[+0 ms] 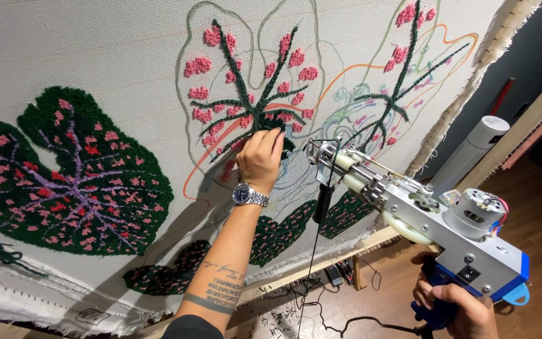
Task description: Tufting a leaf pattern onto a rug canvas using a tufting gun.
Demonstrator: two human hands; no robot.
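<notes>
A person's left hand [260,157], a wristwatch [249,195] on its wrist, presses its fingertips [275,135] together against the tufted dark green stem of a pink-and-green leaf motif [252,94] on a stretched tufting cloth [95,50]; whether they pinch any yarn cannot be told. The right hand [456,301] has its grip clamped on the blue handle of a tufting gun [409,210], held just off the cloth to the right, its needle end pointing toward the left hand. A finished green leaf [64,176] lies at far left, on a wooden frame [321,260].
</notes>
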